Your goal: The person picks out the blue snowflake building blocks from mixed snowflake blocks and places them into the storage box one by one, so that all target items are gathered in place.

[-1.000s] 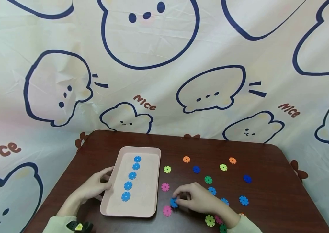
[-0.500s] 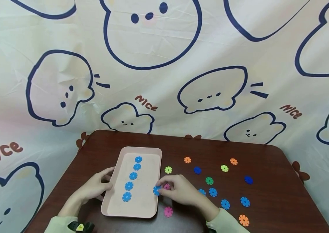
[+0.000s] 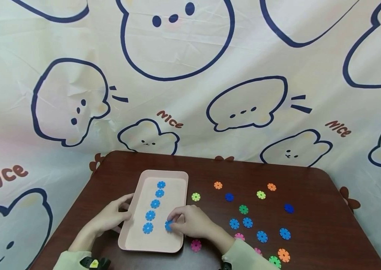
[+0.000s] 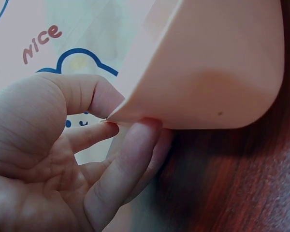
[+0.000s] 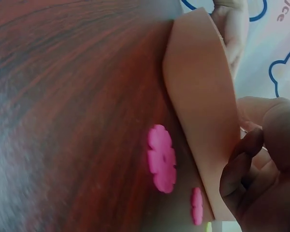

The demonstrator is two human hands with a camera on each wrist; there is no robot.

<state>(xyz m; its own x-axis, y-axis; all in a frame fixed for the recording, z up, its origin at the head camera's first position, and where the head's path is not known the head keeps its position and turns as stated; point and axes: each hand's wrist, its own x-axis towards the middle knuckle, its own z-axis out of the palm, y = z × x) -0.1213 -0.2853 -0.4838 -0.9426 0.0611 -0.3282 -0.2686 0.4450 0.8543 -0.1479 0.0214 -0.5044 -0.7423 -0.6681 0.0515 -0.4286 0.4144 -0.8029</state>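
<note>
A pale pink tray [image 3: 167,242] lies on the table, with a column of several light blue notched discs [image 3: 155,204] in it. My left hand [image 3: 108,216] grips the tray's left rim, thumb and fingers about the edge in the left wrist view, where the tray's outer wall [image 4: 217,72] shows. Over the tray's right half, my right hand [image 3: 192,222] pinches another blue notched disc [image 3: 168,225] between thumb and fingertips. In the right wrist view that disc is hidden behind the right hand [image 5: 268,164] and the tray wall [image 5: 200,87].
Loose discs are scattered to the right: blue ones [image 3: 262,236], pink ones [image 3: 195,245], orange ones [image 3: 283,255], green ones [image 3: 243,209] and dark blue ones [image 3: 289,208]. The brown table [image 3: 325,225] ends before a patterned cloth [image 3: 190,97].
My right hand has picked up a blue disc from the table beside the tray and carried it left, over the tray's rim. The left hand keeps its grip on the tray.
</note>
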